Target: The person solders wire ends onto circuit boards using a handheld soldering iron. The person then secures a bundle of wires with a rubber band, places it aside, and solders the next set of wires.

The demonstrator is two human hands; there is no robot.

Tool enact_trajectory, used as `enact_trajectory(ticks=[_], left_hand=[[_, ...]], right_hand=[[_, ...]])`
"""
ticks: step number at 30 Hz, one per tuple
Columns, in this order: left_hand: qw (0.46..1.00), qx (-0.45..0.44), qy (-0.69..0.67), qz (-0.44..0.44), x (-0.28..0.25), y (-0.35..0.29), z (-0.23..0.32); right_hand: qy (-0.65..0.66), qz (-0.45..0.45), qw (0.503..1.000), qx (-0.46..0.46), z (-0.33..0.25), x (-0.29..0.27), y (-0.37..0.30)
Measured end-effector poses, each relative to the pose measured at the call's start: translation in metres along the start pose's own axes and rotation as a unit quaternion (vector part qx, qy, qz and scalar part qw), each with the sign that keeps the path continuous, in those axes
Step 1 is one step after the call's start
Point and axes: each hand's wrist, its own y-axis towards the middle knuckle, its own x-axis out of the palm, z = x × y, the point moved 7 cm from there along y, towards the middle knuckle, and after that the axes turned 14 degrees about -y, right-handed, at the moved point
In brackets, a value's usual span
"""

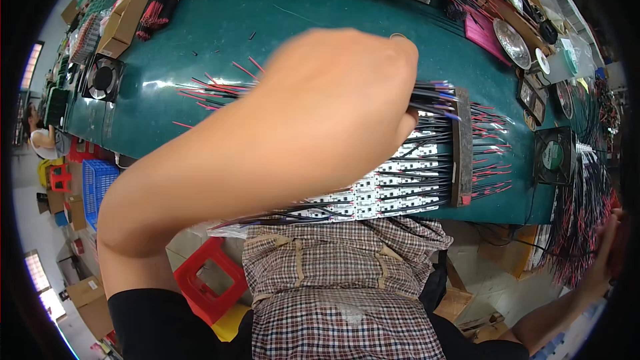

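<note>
My left hand point(347, 93) reaches across from the left above the table, its fingers curled closed and smeared a little by motion. A bundle of black wires point(433, 99) with blue and purple ends sticks out of its right side. Beneath it lies a panel of white circuit boards point(400, 180) with black and red wires laid across. A dark bar point(462, 150) rests upright across these wires at their right. Out at the right rim is my right hand point(610, 243), blurred and partly in shadow beside hanging wires point(580, 227); whether it holds anything is unclear.
The green table point(213, 33) carries small fans point(102, 78) at left and right point(555, 155), cardboard boxes point(124, 21), wire bundles point(163, 10) and a pink sheet point(487, 35). A red stool point(210, 280) and blue basket point(99, 187) stand below. Another person point(43, 137) sits far left.
</note>
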Motion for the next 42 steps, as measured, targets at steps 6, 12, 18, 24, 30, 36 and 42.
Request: enact_trajectory(ticks=[6, 12, 18, 24, 30, 36, 42], left_hand=[[0.984, -0.124, -0.103, -0.076, 0.057, 0.019, -0.101], [0.971, -0.172, -0.155, -0.066, 0.064, 0.011, -0.131], [0.988, -0.109, -0.110, 0.016, 0.062, 0.010, -0.130], [0.991, -0.106, -0.075, 0.029, 0.065, 0.009, -0.126], [0.993, -0.084, -0.069, 0.041, 0.066, 0.011, -0.127], [0.992, -0.096, -0.078, 0.036, 0.068, 0.012, -0.127], [0.994, -0.073, -0.064, 0.046, 0.066, 0.012, -0.124]], right_hand=[[0.271, -0.136, 0.943, 0.134, -0.055, 0.083, -0.074], [0.394, -0.288, 0.842, 0.231, -0.119, 0.139, -0.119], [0.455, -0.372, 0.768, 0.253, -0.158, 0.169, -0.158], [0.364, -0.422, 0.814, 0.164, -0.168, 0.189, -0.170], [0.389, -0.441, 0.787, 0.185, -0.182, 0.207, -0.173], [0.350, -0.437, 0.815, 0.151, -0.192, 0.214, -0.164], [0.352, -0.434, 0.814, 0.156, -0.198, 0.215, -0.157]])
